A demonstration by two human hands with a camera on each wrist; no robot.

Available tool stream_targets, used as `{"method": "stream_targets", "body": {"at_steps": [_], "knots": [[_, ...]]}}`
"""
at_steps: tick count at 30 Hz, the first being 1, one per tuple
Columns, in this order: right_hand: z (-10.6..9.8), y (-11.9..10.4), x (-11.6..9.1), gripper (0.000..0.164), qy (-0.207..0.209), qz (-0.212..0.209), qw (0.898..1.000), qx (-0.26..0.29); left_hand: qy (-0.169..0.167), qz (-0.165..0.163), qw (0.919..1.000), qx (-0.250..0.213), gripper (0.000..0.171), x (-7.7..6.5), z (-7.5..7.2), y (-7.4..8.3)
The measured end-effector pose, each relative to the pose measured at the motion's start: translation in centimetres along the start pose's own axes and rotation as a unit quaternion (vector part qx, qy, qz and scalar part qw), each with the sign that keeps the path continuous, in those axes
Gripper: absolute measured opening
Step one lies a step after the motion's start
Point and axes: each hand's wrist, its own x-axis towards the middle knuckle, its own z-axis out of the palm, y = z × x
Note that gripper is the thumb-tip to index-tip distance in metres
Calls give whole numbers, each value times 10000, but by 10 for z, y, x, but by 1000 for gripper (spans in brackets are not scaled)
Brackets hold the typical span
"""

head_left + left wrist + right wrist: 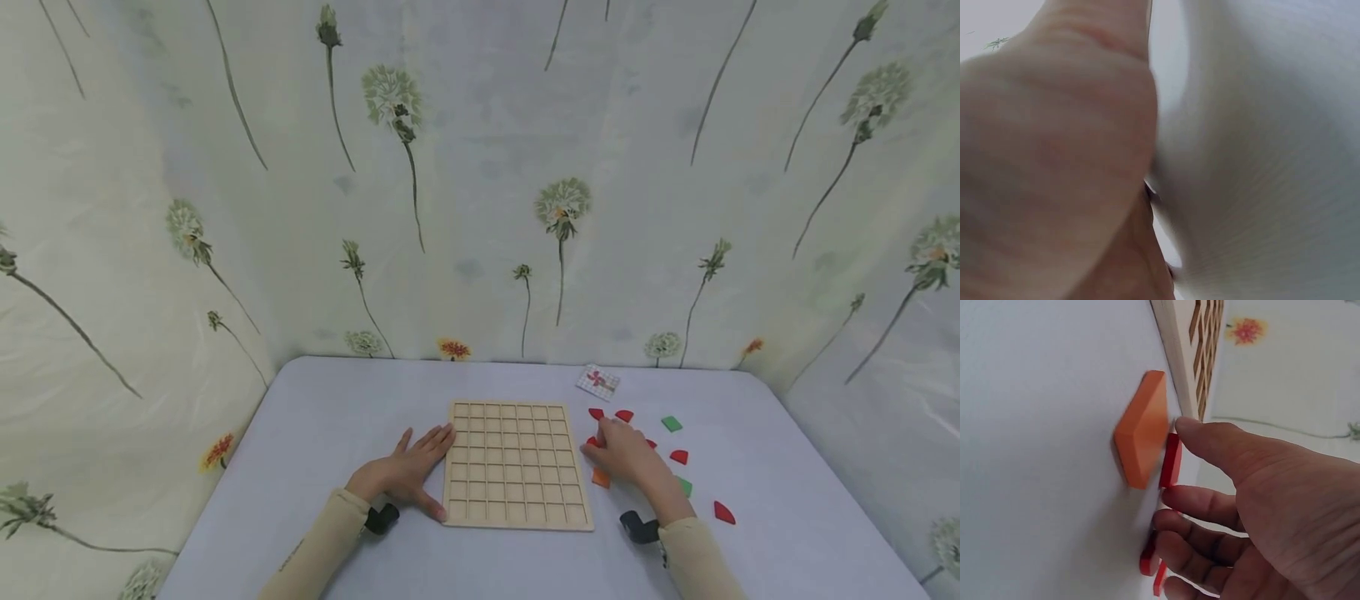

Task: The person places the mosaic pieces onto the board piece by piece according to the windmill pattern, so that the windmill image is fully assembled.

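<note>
A square wooden grid board (512, 465) with a raised rim lies on the table. My left hand (408, 471) is spread at its left side, fingertips on the upper left edge and thumb at the lower left corner. In the left wrist view the left hand (1054, 156) fills one side, blurred and close. To the right of the board, my right hand (626, 454) reaches down among small coloured pieces. Its thumb and index finger pinch a red piece (1171, 461) at opposite ends, close to the table. An orange diamond-shaped piece (1143, 431) lies beside it.
Red quarter-circle pieces (723, 512) and green diamond pieces (672, 423) lie scattered around the right hand. A small patterned card (597, 382) lies behind the board's right corner. Flower-printed curtain (480, 183) surrounds the white table (315, 433).
</note>
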Motion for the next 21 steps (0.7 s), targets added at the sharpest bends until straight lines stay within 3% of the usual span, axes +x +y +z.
{"method": "stream_targets", "body": {"at_steps": [5,13,21], "knots": [[-10,3,-1,29,-33,-169,9996,214,31,-1,10000,-36,130,-1,-1,0],[-23,12,0,21,408,-890,9938,517,11,29,10000,-54,130,-2,-1,1],[-15,14,2,25,72,-1065,9927,567,43,60,10000,-24,130,0,0,0]]}}
